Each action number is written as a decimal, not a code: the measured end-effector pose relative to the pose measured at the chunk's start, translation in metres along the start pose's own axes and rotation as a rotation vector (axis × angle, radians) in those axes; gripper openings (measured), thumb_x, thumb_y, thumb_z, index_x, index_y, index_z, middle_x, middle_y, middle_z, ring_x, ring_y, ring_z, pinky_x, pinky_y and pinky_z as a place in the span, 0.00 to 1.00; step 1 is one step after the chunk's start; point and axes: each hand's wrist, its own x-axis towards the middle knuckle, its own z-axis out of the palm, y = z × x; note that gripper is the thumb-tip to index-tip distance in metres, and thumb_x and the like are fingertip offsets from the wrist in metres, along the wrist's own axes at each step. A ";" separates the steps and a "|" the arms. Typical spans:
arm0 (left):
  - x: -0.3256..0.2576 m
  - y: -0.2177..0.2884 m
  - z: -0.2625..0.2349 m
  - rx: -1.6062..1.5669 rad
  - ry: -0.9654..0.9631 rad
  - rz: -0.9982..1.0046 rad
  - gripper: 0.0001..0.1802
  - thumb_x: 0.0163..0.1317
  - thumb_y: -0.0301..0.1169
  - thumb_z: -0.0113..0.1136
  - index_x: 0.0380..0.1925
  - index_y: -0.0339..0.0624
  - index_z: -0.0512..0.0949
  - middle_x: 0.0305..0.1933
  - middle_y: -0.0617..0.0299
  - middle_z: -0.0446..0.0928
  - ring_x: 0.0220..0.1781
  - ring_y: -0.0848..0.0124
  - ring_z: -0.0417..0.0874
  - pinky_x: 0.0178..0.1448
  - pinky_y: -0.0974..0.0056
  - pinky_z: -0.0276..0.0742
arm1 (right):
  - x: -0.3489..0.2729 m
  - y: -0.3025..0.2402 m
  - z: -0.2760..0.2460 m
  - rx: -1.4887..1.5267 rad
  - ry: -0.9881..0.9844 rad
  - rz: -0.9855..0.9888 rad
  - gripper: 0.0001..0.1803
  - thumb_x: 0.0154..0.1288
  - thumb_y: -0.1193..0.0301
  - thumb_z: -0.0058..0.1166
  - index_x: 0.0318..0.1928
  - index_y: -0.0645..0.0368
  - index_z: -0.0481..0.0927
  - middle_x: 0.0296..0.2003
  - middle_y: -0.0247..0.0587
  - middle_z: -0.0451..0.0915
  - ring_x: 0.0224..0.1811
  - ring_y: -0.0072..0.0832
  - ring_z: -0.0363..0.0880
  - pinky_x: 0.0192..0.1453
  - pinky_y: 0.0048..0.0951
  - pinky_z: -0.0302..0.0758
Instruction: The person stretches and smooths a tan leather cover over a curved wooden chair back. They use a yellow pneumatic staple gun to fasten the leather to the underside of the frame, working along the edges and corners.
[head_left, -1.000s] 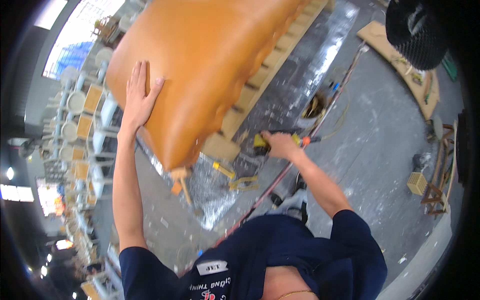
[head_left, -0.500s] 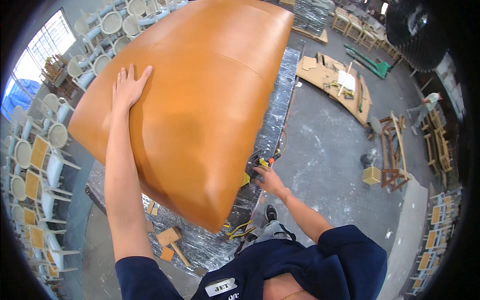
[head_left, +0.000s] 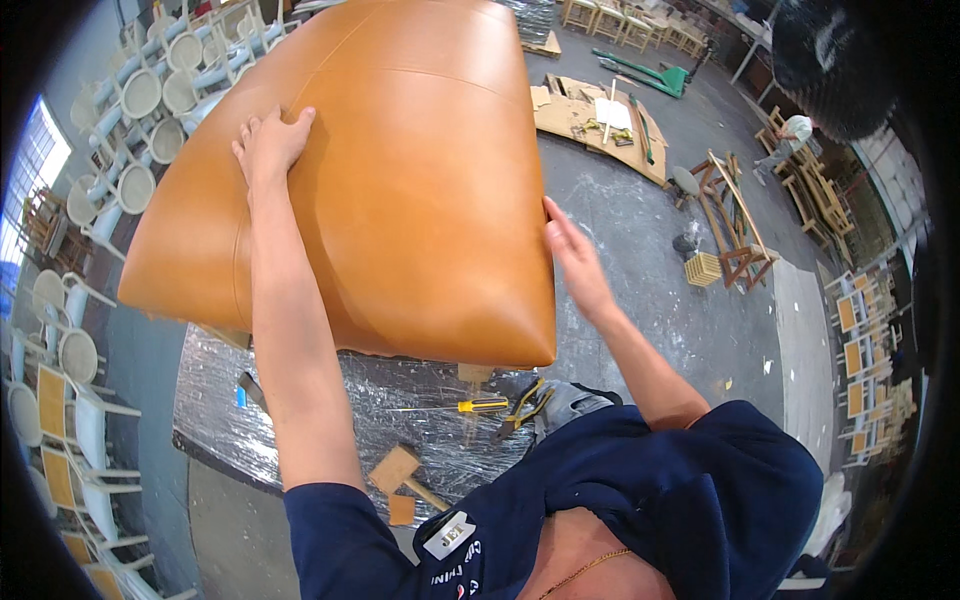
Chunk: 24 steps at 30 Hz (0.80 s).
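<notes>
Left hand [head_left: 272, 152] at 10 o'clock, right hand [head_left: 582, 272] at 3, fingers unclenched, rest against a tan leather-look cushion [head_left: 420, 190], where flat, even palms should best avoid creasing.

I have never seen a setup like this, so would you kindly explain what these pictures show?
There is no machine here: a person works with two bare hands. The view comes from a wide fisheye camera worn on their head, looking down, so edges bend near the rim. The left hand lies on top of a large orange-brown upholstered piece; the right hand is open at its right edge. Neither grips a tool. On the plastic-wrapped surface below lie a yellow-handled screwdriver, pliers and a wooden mallet.
</notes>
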 end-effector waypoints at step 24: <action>0.037 -0.004 0.016 0.128 -0.009 0.084 0.45 0.59 0.71 0.45 0.70 0.57 0.67 0.77 0.51 0.57 0.80 0.55 0.53 0.79 0.42 0.44 | 0.285 0.064 -0.060 0.263 0.335 0.222 0.46 0.73 0.36 0.29 0.76 0.59 0.49 0.77 0.48 0.48 0.79 0.39 0.43 0.79 0.40 0.45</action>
